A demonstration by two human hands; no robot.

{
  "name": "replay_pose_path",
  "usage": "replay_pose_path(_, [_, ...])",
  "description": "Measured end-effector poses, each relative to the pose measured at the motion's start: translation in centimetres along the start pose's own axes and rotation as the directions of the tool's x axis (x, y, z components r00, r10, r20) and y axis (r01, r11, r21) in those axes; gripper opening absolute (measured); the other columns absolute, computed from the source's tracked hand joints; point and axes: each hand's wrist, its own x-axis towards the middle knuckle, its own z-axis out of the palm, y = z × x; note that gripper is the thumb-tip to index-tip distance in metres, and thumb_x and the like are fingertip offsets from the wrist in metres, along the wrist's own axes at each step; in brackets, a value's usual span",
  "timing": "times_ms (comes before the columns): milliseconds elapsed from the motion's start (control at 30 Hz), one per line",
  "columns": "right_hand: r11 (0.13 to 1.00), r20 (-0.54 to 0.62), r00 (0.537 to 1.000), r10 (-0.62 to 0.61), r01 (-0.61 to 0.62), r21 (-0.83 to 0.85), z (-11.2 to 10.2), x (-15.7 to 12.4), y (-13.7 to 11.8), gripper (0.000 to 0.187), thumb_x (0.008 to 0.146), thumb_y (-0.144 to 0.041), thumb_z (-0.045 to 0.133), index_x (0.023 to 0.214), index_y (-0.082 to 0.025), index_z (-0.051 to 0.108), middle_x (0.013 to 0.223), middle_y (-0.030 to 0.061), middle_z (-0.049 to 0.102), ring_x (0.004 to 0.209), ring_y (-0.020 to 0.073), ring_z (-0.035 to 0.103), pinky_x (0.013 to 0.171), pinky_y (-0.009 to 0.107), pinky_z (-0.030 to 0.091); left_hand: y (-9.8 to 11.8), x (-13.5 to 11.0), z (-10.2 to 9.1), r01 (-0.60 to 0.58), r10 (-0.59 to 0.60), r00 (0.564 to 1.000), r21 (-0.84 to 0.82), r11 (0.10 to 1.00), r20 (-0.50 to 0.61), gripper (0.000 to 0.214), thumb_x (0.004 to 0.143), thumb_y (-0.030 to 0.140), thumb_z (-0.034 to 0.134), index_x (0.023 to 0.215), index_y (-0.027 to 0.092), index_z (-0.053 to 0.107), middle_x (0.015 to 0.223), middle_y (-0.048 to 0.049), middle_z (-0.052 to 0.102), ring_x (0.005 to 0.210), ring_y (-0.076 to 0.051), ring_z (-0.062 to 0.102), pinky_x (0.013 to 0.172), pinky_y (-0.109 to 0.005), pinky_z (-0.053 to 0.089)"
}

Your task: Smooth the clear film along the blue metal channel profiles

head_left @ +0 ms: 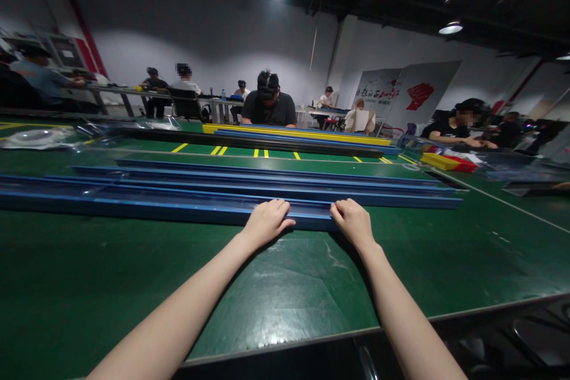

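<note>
A long blue U-shaped channel lies lengthwise on the green table, running off past the left edge of the view. Near its right end, my left hand is closed over the near wall, fingertips inside the trough and thumb on the outer face. My right hand is curled around the channel's right end, its fingertips partly hidden. Just behind lie further blue channels, roughly parallel to this one and close to it.
Across the green table lies a stack of yellow, blue and black strips. A yellow tray and a red tray stand at the right. Clear plastic wrap lies far left. A person sits opposite; others work around.
</note>
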Motion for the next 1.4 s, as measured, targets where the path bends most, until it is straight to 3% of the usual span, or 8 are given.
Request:
replay_pose_path(367, [1.000,-0.002,1.000,0.014,-0.014,-0.026,0.2,0.1,-0.1,0.041,0.085,-0.030,0.034,0.050,-0.018,0.052,0.057,0.0027,0.057,0.062,0.0117,0.046,0.055,0.023,0.023,0.0,0.1,0.0,0.004,-0.004,1.000,0.008,1.000,0.013,0.031,0.084,0.046,0.040,0.089,0.017,0.049,0.088,-0.0055,0.057,0.084,-0.018,0.052,0.068,-0.027,0.038])
replay_pose_path(767, [0.985,-0.031,0.989,-0.145,0.141,-0.100,0.5,0.2,-2.0,0.028,0.084,-0.024,0.034,0.063,-0.018,0.051,0.064,0.0033,0.057,0.064,0.0131,0.046,0.062,0.025,0.024,0.1,0.1,0.0,-0.005,0.006,1.000,0.016,1.000,-0.012,0.030,0.083,0.046,0.042,0.087,0.017,0.049,0.087,-0.0042,0.057,0.082,-0.018,0.052,0.067,-0.027,0.037])
replay_pose_path(967, [0.991,0.005,0.994,-0.105,0.105,-0.084,1.0,0.1,-2.0,0.027,0.083,-0.022,0.033,0.066,-0.017,0.053,0.065,0.0038,0.059,0.064,0.0127,0.049,0.059,0.024,0.025,0.1,0.0,0.0,-0.018,0.019,1.000,0.033,0.999,-0.025,0.030,0.083,0.046,0.041,0.086,0.017,0.048,0.086,-0.0039,0.057,0.081,-0.018,0.052,0.067,-0.026,0.037])
replay_pose_path(1200, [0.998,0.107,0.994,0.038,-0.032,-0.056,0.8,0.4,-2.4,0.032,0.082,-0.026,0.034,0.064,-0.018,0.059,0.068,0.0040,0.065,0.059,0.0112,0.053,0.052,0.024,0.021,0.0,0.0,0.1,-0.026,0.028,0.999,0.054,0.998,-0.035,0.030,0.083,0.046,0.042,0.086,0.017,0.048,0.085,-0.0031,0.057,0.080,-0.017,0.052,0.066,-0.027,0.037])
replay_pose_path(1400, [0.997,0.114,0.992,0.052,-0.045,-0.061,0.9,0.5,-2.3,0.036,0.082,-0.028,0.033,0.062,-0.018,0.061,0.067,0.0040,0.067,0.056,0.0119,0.055,0.051,0.025,0.020,0.0,0.1,0.2,-0.020,0.023,0.999,0.063,0.998,-0.044,0.028,0.083,0.045,0.044,0.085,0.017,0.048,0.085,-0.0026,0.058,0.079,-0.017,0.053,0.065,-0.026,0.037])
